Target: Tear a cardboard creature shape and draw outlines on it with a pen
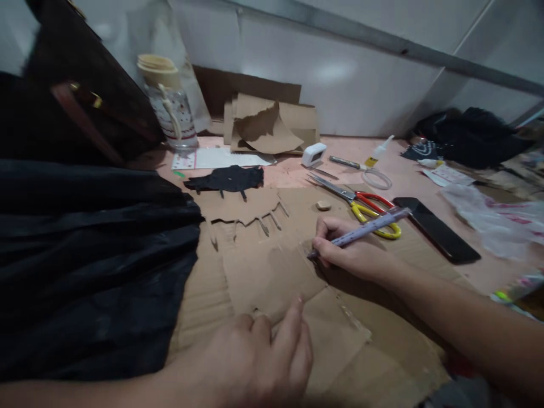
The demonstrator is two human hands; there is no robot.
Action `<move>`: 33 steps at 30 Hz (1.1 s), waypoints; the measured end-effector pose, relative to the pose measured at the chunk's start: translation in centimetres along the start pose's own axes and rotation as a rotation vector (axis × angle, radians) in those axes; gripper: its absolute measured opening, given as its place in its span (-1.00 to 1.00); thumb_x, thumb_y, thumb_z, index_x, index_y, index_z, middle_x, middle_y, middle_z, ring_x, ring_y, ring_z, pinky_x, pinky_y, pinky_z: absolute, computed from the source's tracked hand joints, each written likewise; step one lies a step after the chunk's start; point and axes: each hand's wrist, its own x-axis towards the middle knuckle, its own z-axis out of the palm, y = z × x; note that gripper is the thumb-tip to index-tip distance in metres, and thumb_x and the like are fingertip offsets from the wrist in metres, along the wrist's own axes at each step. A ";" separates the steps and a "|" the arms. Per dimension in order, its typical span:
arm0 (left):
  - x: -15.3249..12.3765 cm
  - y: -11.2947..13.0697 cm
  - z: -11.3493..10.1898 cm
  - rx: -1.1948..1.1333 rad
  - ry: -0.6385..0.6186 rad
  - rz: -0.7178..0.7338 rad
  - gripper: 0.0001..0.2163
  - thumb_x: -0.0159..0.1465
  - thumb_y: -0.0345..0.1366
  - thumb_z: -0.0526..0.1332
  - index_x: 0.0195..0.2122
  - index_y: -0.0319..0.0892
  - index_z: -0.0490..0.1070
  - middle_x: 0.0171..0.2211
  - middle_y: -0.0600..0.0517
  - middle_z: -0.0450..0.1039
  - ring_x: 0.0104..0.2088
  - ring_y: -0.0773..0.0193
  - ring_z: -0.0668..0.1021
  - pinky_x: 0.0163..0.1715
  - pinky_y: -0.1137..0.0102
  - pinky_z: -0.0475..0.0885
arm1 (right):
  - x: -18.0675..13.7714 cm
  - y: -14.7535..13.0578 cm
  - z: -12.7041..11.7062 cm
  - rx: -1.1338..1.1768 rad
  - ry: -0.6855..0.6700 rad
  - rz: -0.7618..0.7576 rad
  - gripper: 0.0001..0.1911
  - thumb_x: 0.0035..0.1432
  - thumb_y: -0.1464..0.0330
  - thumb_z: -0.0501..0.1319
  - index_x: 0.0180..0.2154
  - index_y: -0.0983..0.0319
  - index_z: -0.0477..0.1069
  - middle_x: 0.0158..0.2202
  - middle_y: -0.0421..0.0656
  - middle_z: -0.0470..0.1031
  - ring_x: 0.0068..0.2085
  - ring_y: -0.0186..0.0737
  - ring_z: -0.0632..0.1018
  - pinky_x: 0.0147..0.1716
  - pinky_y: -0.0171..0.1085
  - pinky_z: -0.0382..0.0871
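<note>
My right hand (351,252) grips a purple pen (365,228), its tip pressed onto a flat piece of brown cardboard (267,277) near that piece's right edge. My left hand (259,354) rests on the near edge of the same cardboard, with the index finger stretched out on it and the other fingers curled; it holds nothing. A larger cardboard sheet (374,345) lies underneath. Behind it lies a cardboard piece with cut notches (242,207).
Red-and-yellow scissors (361,205), a black phone (437,229), an eraser (323,205), a white tape dispenser (313,154) and a glue bottle (376,154) lie beyond. Black cloth (85,266) covers the left. A bottle (170,105), torn cardboard (267,127) and a plastic bag (493,221) stand around.
</note>
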 end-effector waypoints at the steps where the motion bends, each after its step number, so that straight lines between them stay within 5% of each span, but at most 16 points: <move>1: 0.0 -0.1 0.2 0.020 0.026 0.012 -0.65 0.30 -0.51 0.12 0.09 -0.32 0.49 0.12 -0.30 0.53 -0.54 0.22 0.64 -0.65 0.40 0.48 | 0.0 -0.1 0.0 0.001 0.002 -0.001 -0.77 0.11 0.23 0.22 -0.49 0.14 0.23 -0.65 -0.25 0.39 -0.61 -0.31 0.37 -0.62 -0.33 0.18; 8: -0.1 0.2 1.3 0.053 0.195 -0.010 -0.73 0.33 -0.50 0.11 -0.01 -0.31 0.51 0.03 -0.27 0.61 -0.62 0.26 0.57 -0.74 0.40 0.41 | -0.1 -0.7 -0.1 0.056 -0.035 0.052 -0.76 0.09 0.21 0.23 -0.47 0.14 0.22 -0.63 -0.24 0.40 -0.60 -0.31 0.39 -0.60 -0.34 0.19; 33: -0.4 0.2 -0.2 -0.015 0.037 -0.064 -0.60 0.33 -0.49 0.06 0.16 -0.28 0.48 0.15 -0.26 0.51 -0.48 0.21 0.66 -0.55 0.36 0.53 | -0.2 0.3 -0.4 0.105 -0.046 0.041 -0.75 0.12 0.19 0.25 -0.44 0.15 0.22 -0.63 -0.27 0.43 -0.60 -0.34 0.38 -0.62 -0.36 0.15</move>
